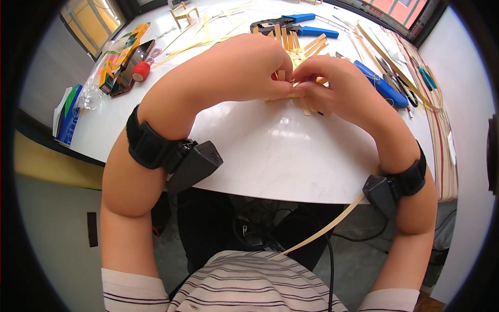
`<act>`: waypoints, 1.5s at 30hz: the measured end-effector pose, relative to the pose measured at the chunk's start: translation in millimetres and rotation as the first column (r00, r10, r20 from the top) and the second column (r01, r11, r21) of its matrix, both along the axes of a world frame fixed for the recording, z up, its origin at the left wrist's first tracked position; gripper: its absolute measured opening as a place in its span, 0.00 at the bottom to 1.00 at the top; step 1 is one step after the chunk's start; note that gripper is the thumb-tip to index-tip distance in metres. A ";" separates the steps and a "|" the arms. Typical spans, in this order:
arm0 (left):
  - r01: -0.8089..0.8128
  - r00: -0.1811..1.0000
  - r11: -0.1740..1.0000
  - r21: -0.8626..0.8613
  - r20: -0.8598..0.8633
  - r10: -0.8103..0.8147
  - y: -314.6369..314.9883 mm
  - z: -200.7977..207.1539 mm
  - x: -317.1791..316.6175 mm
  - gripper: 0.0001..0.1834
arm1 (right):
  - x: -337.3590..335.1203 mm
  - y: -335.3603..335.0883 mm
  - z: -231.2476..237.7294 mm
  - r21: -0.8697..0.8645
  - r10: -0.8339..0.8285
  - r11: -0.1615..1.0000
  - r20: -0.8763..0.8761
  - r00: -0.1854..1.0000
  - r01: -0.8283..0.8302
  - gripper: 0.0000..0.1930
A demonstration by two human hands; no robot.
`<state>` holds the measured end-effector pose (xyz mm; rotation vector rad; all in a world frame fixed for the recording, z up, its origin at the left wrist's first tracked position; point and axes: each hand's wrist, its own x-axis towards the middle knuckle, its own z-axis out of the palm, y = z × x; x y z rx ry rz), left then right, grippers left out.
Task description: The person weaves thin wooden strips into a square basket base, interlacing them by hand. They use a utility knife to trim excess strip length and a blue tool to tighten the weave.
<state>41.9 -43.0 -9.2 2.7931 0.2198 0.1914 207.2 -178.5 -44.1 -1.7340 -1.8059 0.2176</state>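
Pale straw-yellow flat strips fan out beyond the left hand and right hand. Past them, crimping pliers pair a dark grey head with bright blue handles. Left of the left hand: a red spool. Right of the right hand: a beige cloth with dark red stripes. Beneath both, a white tabletop; nearest the wearer, an off-white shirt, dark-striped.

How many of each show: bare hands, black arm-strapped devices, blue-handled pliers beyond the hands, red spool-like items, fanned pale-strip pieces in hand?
Bare hands: 2 (left hand, right hand)
Black arm-strapped devices: 2
Blue-handled pliers: 1
Red spool-like item: 1
Fanned pale-strip piece: 1
Total: 7
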 end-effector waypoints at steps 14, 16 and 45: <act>0.035 0.999 0.993 -0.116 -0.029 -0.038 10.5 6.2 -0.1 0.13 | -9.7 -26.3 13.3 0.044 0.084 0.993 0.419 0.904 -0.113 0.22; 0.045 0.999 0.992 -0.117 -0.015 -0.047 11.2 4.9 -0.4 0.13 | -12.2 -27.0 14.2 0.040 0.075 0.994 0.456 0.887 -0.105 0.22; 0.039 0.998 0.989 0.141 0.036 -0.044 -10.3 -8.1 0.7 0.12 | -25.8 -24.7 19.3 -0.083 -0.049 0.994 0.292 0.955 0.076 0.07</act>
